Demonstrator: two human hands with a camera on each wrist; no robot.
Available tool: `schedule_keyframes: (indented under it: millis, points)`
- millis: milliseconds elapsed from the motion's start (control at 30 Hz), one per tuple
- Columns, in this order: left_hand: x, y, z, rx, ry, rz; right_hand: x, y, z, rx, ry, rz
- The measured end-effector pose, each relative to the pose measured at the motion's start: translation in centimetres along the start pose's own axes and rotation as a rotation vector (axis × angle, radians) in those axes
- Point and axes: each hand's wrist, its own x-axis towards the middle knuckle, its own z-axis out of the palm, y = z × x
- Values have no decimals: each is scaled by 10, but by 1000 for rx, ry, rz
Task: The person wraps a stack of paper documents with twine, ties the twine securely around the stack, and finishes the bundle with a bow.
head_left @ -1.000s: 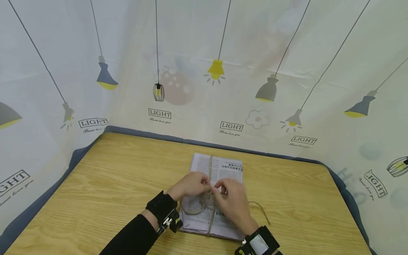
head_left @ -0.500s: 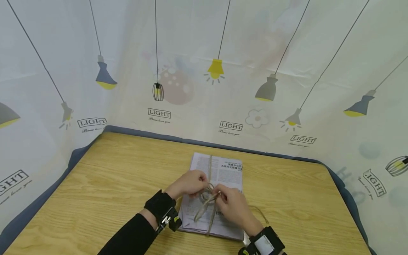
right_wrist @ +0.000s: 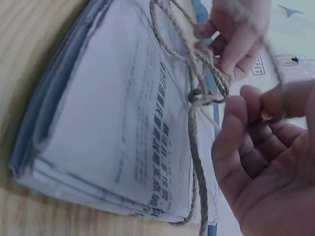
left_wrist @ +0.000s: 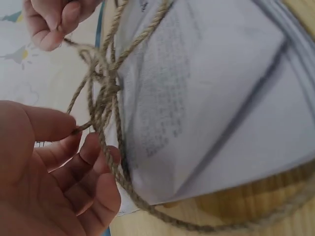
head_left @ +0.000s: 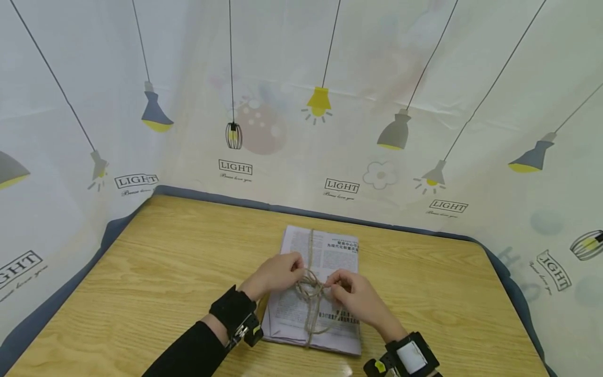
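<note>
Two hands meet over the middle of a flat stack of folded grey-white newspapers point(head_left: 316, 285), which lies on the light wooden worktop point(head_left: 155, 262) a little nearer you than the lamp-printed backdrop curtain point(head_left: 301, 104). From the head view, your left hand point(head_left: 275, 273) and right hand point(head_left: 354, 296) each pinch a strand of rough brown jute twine point(head_left: 311, 288). The twine already runs lengthwise around the stack, and a crossing has formed between your fingertips. A loose end trails down the front of the papers.

From the left wrist view, your left hand point(left_wrist: 54, 172) has thumb and curled fingers closed on a thin strand of twine point(left_wrist: 101, 98), and several strands gather into a loose tangle above the paper edge. The knot looks gathered but not yet snug, as I judge it.

From the right wrist view, your right hand point(right_wrist: 268, 147) has its fingers curled, and a strand rises towards them, though the grip itself is partly hidden. A small tight twist sits on the top sheet point(right_wrist: 128, 123).

The wrapping seems done; cinching the knot down and finishing the ends appears to be what is left.
</note>
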Motion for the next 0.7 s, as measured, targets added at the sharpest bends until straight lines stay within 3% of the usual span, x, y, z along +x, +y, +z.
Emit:
schedule_keyframes:
  millis: [200,400,500,700]
  points:
    - [-7,-1,7,161,39,30,-1,4,-4,158,-4,56]
    - [-8,-5,11,100,51,11,1,6,-4,187,73,111]
    - [-8,-8,11,55,59,5,1,7,-4,138,143,126]
    - [-8,-15,11,16,95,-16,3,11,-6,-85,263,107]
